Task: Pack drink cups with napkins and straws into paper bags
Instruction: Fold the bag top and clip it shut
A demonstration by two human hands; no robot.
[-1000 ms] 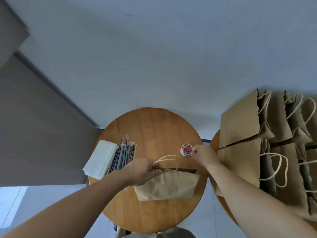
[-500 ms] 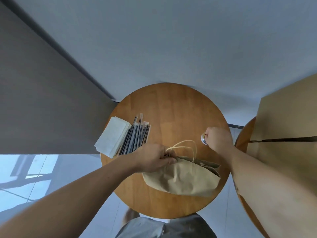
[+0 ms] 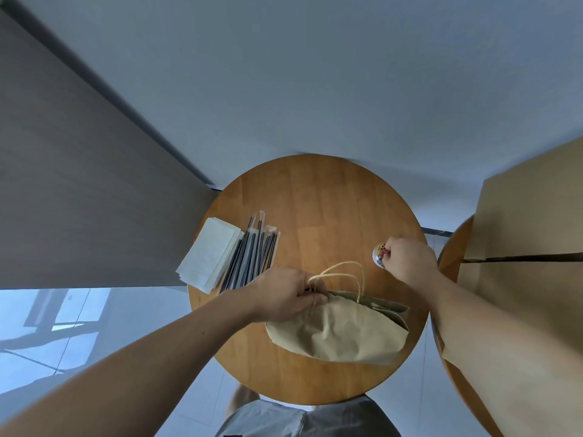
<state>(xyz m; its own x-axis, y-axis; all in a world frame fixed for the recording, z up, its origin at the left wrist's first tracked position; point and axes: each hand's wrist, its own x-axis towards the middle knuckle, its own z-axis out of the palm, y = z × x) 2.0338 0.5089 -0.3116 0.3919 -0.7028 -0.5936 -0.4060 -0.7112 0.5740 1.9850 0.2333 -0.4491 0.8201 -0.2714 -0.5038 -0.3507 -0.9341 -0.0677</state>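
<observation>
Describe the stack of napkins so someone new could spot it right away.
Start at the round wooden table and look to its left edge. The napkins sit there beside the black straws. They are the only white, flat, square stack.

Looks like a small drinks shop or café packing corner, not a home kitchen. There's a round wooden table (image 3: 318, 203) pushed against a plain pale wall, with a stack of white paper napkins (image 3: 209, 254) and a bunch of individually wrapped black straws (image 3: 252, 257) laid out side by side like takeaway supplies. Big brown kraft paper bags (image 3: 530, 222) crowd a second wooden table on the right, over a glossy tiled floor (image 3: 56, 335).
</observation>
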